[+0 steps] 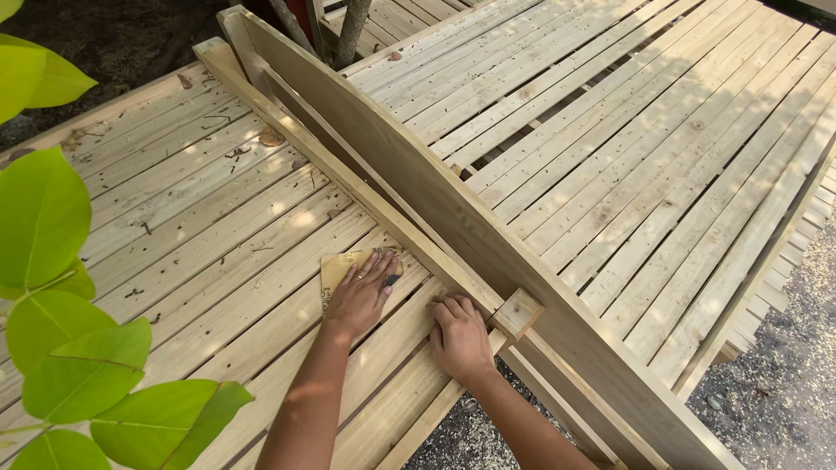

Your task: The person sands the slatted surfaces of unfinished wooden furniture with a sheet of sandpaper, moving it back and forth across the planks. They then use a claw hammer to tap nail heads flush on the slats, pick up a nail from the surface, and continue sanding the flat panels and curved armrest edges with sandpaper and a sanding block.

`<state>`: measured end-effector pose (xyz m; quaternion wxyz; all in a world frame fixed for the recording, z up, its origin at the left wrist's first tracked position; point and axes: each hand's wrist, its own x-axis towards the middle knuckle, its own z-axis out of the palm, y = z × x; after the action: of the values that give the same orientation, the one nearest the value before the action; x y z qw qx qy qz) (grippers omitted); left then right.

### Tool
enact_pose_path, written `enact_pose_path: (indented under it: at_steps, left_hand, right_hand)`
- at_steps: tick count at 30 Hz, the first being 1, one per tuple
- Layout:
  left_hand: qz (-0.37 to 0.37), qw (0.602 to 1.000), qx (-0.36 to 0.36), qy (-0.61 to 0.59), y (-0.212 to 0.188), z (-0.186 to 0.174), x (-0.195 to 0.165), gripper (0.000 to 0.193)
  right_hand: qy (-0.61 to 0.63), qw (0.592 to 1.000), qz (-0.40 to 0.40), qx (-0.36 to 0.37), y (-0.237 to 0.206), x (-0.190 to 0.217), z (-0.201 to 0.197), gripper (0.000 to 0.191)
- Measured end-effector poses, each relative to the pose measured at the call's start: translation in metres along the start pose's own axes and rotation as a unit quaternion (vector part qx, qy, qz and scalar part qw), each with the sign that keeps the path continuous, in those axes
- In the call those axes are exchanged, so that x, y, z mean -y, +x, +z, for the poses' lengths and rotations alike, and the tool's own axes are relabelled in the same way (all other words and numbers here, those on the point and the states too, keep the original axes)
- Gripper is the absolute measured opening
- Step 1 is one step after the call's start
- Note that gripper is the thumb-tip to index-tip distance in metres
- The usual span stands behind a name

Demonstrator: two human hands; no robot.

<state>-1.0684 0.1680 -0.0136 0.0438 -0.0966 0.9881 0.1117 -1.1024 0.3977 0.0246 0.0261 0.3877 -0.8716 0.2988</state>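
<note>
Sandpaper (335,268) is pressed flat on the slats (218,261) under the spread left hand (361,296), while the curled right hand (459,335) holds the rail (383,213); how much is sanded cannot be told.

Broad green leaves (52,348) crowd the left edge of the frame. Thin tree trunks (348,30) rise at top centre. Gravel ground (775,392) fills the lower right corner.

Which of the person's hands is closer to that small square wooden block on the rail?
The right hand. It rests on the slats right beside the small wooden block, nearly touching it. The left hand lies farther left, pressing a sheet of sandpaper flat.
</note>
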Motion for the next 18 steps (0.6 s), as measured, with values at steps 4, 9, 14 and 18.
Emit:
enact_pose_path:
  at_steps: [4,9,14,18]
  left_hand:
    - [-0.156,0.988,-0.008,0.012,-0.034,-0.020,0.062,0.061]
    - [-0.330,0.938,-0.001,0.109,-0.048,-0.018,0.040,0.074]
    - [0.011,0.997,0.076,0.025,-0.021,0.025,-0.065,0.063]
    - [-0.183,0.983,0.033,-0.006,-0.027,0.005,0.002,0.061]
  right_hand:
    - [0.004,1.000,0.011,0.009,0.004,-0.001,-0.003,0.029]
    - [0.011,1.000,0.011,0.025,0.009,-0.001,-0.006,0.030]
    - [-0.009,0.999,0.016,0.051,0.007,-0.002,-0.006,0.028]
    - [0.006,1.000,-0.009,0.016,0.005,-0.002,-0.007,0.031]
